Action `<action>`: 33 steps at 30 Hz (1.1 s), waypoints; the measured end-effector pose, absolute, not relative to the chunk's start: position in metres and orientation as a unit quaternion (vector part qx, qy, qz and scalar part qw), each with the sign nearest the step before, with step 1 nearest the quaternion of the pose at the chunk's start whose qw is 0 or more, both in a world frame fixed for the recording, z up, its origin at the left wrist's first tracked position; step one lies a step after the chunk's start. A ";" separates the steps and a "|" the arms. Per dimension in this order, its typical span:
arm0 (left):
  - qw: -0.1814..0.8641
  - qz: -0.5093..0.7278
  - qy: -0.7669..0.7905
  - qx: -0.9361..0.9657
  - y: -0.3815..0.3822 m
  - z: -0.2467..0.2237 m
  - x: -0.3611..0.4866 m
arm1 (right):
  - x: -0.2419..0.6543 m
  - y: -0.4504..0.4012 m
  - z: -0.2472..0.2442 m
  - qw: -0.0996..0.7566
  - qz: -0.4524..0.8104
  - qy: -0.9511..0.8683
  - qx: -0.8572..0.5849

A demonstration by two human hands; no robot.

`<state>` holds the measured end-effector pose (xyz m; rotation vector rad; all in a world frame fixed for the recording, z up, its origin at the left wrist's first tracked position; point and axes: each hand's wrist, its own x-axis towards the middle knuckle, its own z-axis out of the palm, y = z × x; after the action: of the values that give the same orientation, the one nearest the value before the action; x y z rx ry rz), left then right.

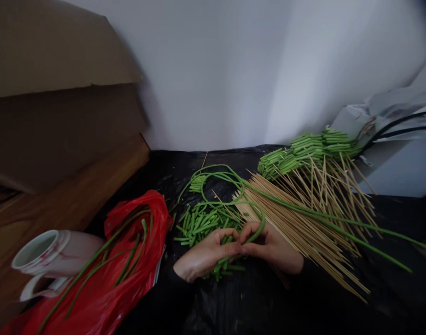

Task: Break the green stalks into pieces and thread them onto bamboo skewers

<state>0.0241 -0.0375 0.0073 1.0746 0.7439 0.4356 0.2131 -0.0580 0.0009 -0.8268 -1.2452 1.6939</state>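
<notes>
Stem: long, round, smooth green plant stem (262,222), at the hands, above a heap of short green stem pieces (199,224) on black crinkled plastic sheeting (162,163).
Right hand (273,247): thumb and fingers pinching the stem.
Left hand (206,252): curled round a few slim green lengths (228,240); whether it also grips the stem's end, cannot tell.
Pinch: probably best with thumbs close, bending sharply there, each piece gauged against those held.
Stem axis: curved; from the pinch toward upper right, then arcing up and back leftward. Near end points at left hand.
</notes>
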 end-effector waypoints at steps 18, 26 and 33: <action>0.764 0.404 0.335 0.375 -0.035 0.006 0.031 | 0.225 -0.052 -0.002 0.527 0.679 -0.410 -0.305; 0.747 0.447 0.346 0.349 -0.039 0.008 0.036 | 0.217 -0.055 -0.015 0.493 0.626 -0.488 -0.356; 0.781 0.433 0.311 0.325 -0.036 0.012 0.031 | 0.218 -0.055 -0.013 0.496 0.631 -0.479 -0.355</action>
<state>0.0315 -0.0365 0.0117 0.7028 0.6725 0.9359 0.2184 -0.0552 -0.0133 -0.8597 -1.1606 1.5287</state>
